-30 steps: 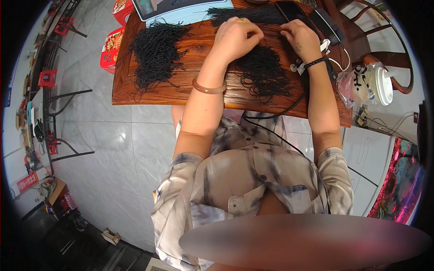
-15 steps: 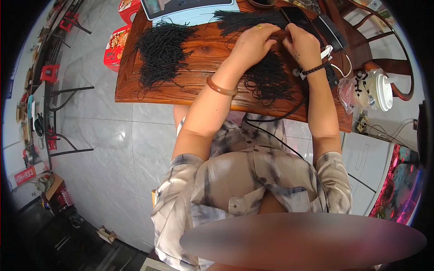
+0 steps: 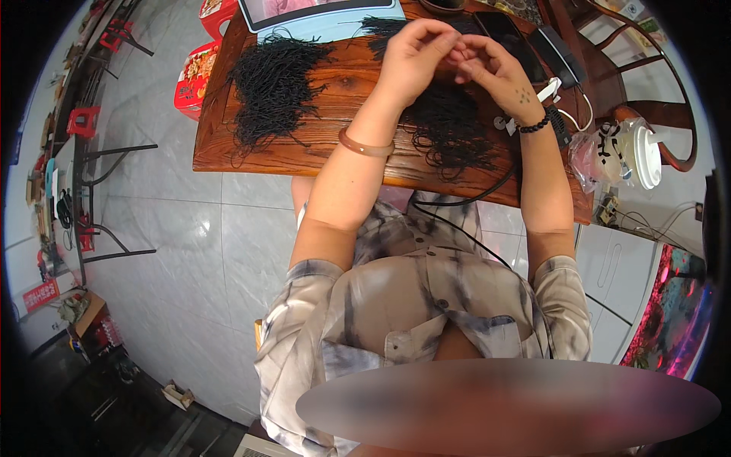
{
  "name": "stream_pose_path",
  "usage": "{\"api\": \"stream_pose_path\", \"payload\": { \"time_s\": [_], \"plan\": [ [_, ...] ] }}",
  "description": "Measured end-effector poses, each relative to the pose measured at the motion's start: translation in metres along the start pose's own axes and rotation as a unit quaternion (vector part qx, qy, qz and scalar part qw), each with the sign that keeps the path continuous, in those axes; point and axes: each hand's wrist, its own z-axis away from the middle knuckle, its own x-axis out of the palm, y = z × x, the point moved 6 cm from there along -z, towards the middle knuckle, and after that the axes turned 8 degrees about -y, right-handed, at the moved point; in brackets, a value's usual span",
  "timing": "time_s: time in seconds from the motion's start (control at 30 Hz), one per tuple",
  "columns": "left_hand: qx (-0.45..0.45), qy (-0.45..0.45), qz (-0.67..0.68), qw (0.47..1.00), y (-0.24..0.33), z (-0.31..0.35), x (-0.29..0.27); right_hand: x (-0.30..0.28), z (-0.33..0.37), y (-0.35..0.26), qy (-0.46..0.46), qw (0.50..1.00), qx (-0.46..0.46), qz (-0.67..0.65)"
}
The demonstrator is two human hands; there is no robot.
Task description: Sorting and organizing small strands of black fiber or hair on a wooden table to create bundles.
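Note:
Above the wooden table [image 3: 346, 114], my left hand [image 3: 417, 62] and my right hand [image 3: 499, 75] meet fingertip to fingertip. Both are closed in a pinch, and whatever lies between the fingers is too small or hidden to make out. Below them is a bundle of thin black cords [image 3: 449, 137], partly looped at its near end. A larger tangled pile of black cords [image 3: 272, 87] lies to the left. Farther back, more black cords [image 3: 378, 34] are partly covered by my left hand.
A light blue tablet stand [image 3: 324, 27] sits at the back. To the right are a dark phone [image 3: 502, 34], a black power bank-like block [image 3: 554, 55], a white plug [image 3: 550, 89] with a cable, and a lidded cup in a plastic bag [image 3: 620, 152]. Red cartons [image 3: 196, 80] stand beyond the left edge.
My left hand has turned and shifted slightly left, its thumb now showing. My right hand has rolled so its fingers point left toward the left fingertips. The cord piles stay put.

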Motion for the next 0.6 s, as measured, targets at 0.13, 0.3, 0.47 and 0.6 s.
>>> {"api": "stream_pose_path", "payload": {
  "time_s": [0.13, 0.3, 0.47, 0.6],
  "plan": [
    [0.061, 0.114, 0.118, 0.985, 0.002, -0.003, -0.033, -0.029, -0.001, 0.003, 0.049, 0.975, -0.029, 0.214],
    [0.066, 0.201, 0.177, 0.961, -0.002, -0.001, -0.061, -0.073, 0.015, -0.002, 0.199, 0.963, 0.023, 0.182],
    [0.051, 0.189, 0.147, 0.97, -0.007, -0.001, -0.062, -0.079, 0.02, -0.007, 0.254, 0.966, -0.053, -0.002],
    [0.047, 0.14, -0.055, 0.987, 0.003, -0.002, -0.042, -0.069, 0.019, -0.016, 0.244, 0.967, -0.07, 0.0]
  ]
}}
